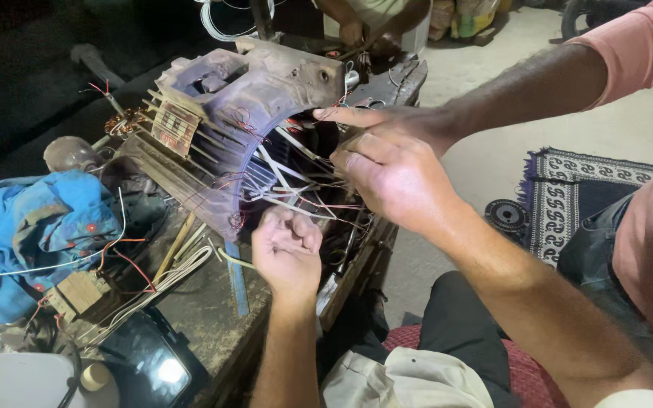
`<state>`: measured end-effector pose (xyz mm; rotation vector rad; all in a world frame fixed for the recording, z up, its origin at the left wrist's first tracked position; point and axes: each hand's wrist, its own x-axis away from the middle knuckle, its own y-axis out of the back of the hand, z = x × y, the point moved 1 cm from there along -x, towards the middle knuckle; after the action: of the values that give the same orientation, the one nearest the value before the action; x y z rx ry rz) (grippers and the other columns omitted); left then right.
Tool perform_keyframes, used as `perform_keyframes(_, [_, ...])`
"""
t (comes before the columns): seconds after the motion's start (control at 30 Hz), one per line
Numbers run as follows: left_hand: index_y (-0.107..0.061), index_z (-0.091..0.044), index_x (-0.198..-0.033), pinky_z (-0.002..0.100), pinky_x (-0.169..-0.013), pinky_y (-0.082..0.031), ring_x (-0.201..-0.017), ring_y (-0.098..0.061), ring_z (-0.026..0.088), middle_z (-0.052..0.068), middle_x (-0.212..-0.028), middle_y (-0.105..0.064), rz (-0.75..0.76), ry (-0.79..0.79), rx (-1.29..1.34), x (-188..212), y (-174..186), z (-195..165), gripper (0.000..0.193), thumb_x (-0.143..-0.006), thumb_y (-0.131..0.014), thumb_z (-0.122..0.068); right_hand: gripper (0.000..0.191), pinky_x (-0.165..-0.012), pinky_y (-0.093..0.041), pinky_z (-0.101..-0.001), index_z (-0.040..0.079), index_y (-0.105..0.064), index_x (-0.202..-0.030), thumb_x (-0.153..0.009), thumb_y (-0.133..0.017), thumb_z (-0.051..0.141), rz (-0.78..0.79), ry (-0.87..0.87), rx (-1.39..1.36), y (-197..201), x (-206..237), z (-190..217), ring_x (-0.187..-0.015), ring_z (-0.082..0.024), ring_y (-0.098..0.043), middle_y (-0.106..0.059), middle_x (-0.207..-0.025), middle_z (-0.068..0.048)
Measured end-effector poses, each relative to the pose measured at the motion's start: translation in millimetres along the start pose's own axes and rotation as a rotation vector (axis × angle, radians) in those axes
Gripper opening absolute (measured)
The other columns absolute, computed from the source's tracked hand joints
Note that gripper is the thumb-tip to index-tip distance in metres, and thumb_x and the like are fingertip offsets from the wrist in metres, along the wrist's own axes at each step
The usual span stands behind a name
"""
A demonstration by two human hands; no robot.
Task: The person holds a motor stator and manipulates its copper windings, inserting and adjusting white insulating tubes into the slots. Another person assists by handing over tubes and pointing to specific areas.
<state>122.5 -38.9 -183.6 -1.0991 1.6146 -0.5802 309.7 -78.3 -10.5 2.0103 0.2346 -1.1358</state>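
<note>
Motor housing (243, 113): head view; a worn, purplish metal shell lying on its side on the dark workbench (205, 302), its open bore facing the person.
Bore: white strips (285, 177) and thin reddish wires (326, 204) stick out of the slots in a loose tangle.
Left hand (287, 249): just below the bore opening, fingers curled into a loose fist with the fingertips pressed together on thin strands; exactly which strand it pinches cannot be told.
Right hand (391, 177): at the right side of the opening, fingers bent and close together, their tips buried in the wires.
Other person's hand (387, 121): comes in from the upper right on a pink-sleeved arm, forefinger stretched out and touching the rim of the housing, just above the right hand.
Blue cloth (35, 227): bunched at the left of the bench, well apart from the hands.
Wooden block (77, 291): near the cloth, with red and white leads running past it.
Phone (149, 363): dark screen, at the bench's near edge.
Patterned rug (576, 196): on the floor at right.
</note>
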Motion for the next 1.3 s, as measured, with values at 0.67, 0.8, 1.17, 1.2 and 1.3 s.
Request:
perform_keyframes(0.67, [-0.056,-0.002,-0.135,0.061,-0.119,-0.035,-0.137,-0.051,0.041,0.024,-0.148,-0.051,-0.028,0.049,0.081,-32,-22,4,0.059,-0.104,-0.051,-0.053,0.016,-0.057,-0.053,-0.0396,0.004,-0.074,-0.087,-0.088,-0.077,0.019,0.060,-0.671,-0.305,-30,19,7,-0.060,-0.028,-0.068,-0.069,-0.067,-0.014])
perform_keyframes(0.8, [-0.062,-0.003,-0.122,0.055,-0.117,-0.041,-0.129,-0.058,0.033,0.016,-0.133,-0.063,-0.110,0.076,-0.055,-35,-19,6,0.036,-0.106,-0.058,-0.035,0.015,-0.053,-0.050,-0.0356,0.003,-0.074,-0.088,-0.089,-0.074,0.018,0.124,-0.961,-0.482,-41,30,13,-0.050,-0.020,-0.060,-0.066,-0.061,-0.013])
perform_keyframes(1.17, [-0.058,0.001,-0.118,0.048,-0.103,-0.053,-0.114,-0.067,0.035,0.020,-0.118,-0.070,-0.185,0.002,-0.240,-37,-23,15,0.022,-0.099,-0.065,-0.009,0.012,-0.058,-0.047,-0.0237,0.001,-0.075,-0.091,-0.093,-0.071,0.012,-0.031,-1.139,-1.009,-69,52,37,-0.065,-0.005,-0.055,-0.067,-0.074,0.002])
perform_keyframes(1.2, [-0.057,0.000,-0.119,0.048,-0.103,-0.053,-0.114,-0.067,0.035,0.020,-0.118,-0.069,-0.192,0.005,-0.251,-37,-23,15,0.023,-0.099,-0.065,-0.009,0.012,-0.058,-0.047,-0.0231,0.001,-0.075,-0.090,-0.093,-0.071,0.012,-0.035,-1.111,-1.001,-71,53,39,-0.065,-0.004,-0.055,-0.067,-0.074,0.002])
perform_keyframes(1.3, [-0.056,0.000,-0.125,0.047,-0.100,-0.053,-0.112,-0.068,0.034,0.020,-0.116,-0.069,-0.195,0.022,-0.250,-36,-23,15,0.029,-0.100,-0.063,-0.012,0.011,-0.061,-0.048,-0.0227,0.001,-0.073,-0.091,-0.095,-0.071,0.011,-0.069,-1.033,-1.012,-74,55,42,-0.068,-0.004,-0.055,-0.066,-0.077,0.003])
